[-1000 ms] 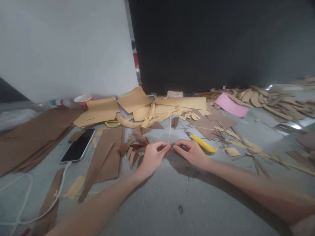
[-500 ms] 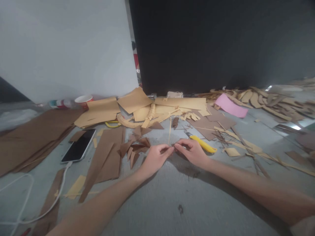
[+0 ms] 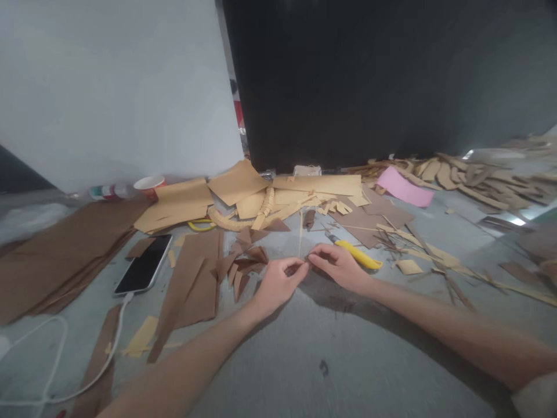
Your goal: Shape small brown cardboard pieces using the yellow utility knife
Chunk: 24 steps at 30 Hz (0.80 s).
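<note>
My left hand (image 3: 281,281) and my right hand (image 3: 339,266) meet at the fingertips low over the grey table. Both are closed in a pinch around a small dark brown piece (image 3: 307,259), mostly hidden by the fingers. Just beyond the left fingertips is a thin tan strip (image 3: 300,232); whether it touches them I cannot tell. A yellow-handled utility knife (image 3: 359,255) lies right beside my right hand. To the left of my left hand sits a pile of pointed brown paper pieces (image 3: 243,264). A small brown rolled piece (image 3: 309,219) lies ahead.
Brown sheets (image 3: 61,249), a phone (image 3: 145,264) with a white cable (image 3: 115,342), and a paper cup (image 3: 150,184) are on the left. Tan sheets (image 3: 174,203) and a curved tan strip (image 3: 230,219) lie behind. Pink paper (image 3: 404,187) and many scraps (image 3: 435,255) cover the right.
The view has shifted slightly, so things on the left appear a little lower and further right. Both hands keep their pinch at nearly the same spot.
</note>
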Each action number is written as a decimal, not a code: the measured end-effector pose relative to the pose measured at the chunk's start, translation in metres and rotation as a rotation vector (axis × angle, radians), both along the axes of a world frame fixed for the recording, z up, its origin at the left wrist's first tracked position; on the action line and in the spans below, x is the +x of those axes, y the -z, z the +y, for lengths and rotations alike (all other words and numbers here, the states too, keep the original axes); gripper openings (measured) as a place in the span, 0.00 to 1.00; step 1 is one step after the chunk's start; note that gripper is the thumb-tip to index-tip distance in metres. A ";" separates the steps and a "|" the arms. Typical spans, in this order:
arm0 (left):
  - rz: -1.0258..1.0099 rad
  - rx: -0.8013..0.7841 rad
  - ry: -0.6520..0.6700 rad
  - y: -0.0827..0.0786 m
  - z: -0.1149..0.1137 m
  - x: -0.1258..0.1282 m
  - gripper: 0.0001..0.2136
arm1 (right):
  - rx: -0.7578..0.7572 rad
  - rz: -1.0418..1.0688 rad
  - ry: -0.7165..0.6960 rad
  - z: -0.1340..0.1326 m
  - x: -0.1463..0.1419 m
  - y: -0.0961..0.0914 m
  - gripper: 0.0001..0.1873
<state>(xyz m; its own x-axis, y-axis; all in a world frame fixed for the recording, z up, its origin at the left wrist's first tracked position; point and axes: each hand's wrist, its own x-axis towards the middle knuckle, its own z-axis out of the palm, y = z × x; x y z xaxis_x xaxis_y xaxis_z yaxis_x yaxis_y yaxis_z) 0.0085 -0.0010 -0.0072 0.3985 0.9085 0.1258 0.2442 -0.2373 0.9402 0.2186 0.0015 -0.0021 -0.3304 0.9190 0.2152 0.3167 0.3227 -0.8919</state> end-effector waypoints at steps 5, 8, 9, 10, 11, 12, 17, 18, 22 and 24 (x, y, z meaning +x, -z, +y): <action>-0.063 -0.056 -0.108 0.003 0.001 0.004 0.13 | 0.184 -0.237 0.065 0.046 0.012 -0.007 0.15; -0.094 -0.084 -0.113 0.005 0.002 0.004 0.13 | 0.307 -0.444 0.068 0.088 0.020 -0.005 0.12; -0.095 -0.083 -0.112 0.006 0.002 0.004 0.13 | 0.334 -0.508 0.043 0.100 0.021 -0.005 0.11; -0.092 -0.081 -0.109 0.006 0.001 0.004 0.12 | 0.331 -0.531 0.018 0.110 0.021 -0.004 0.12; -0.088 -0.078 -0.107 0.007 0.001 0.004 0.12 | 0.326 -0.546 0.001 0.119 0.021 -0.004 0.12; -0.083 -0.075 -0.105 0.007 0.001 0.003 0.12 | 0.316 -0.564 -0.023 0.125 0.020 -0.005 0.12; -0.077 -0.053 -0.097 0.010 0.002 0.003 0.11 | 0.284 -0.614 -0.102 0.128 0.011 -0.009 0.14; -0.069 -0.032 -0.099 0.010 0.003 0.003 0.11 | 0.286 -0.615 -0.105 0.124 0.011 -0.011 0.14; 0.018 0.273 -0.256 0.010 0.003 0.001 0.09 | 0.310 -0.579 -0.143 0.097 0.015 -0.028 0.15; 0.050 0.427 -0.342 0.010 0.003 0.001 0.13 | 0.260 -0.515 -0.307 0.078 0.020 -0.042 0.17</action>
<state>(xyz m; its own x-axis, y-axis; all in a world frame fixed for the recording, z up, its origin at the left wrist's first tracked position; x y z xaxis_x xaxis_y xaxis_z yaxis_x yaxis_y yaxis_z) 0.0094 0.0017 -0.0176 0.1046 0.8594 0.5004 0.4167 -0.4948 0.7626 0.2386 0.0792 0.0400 -0.6896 0.7060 0.1616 0.5419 0.6510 -0.5315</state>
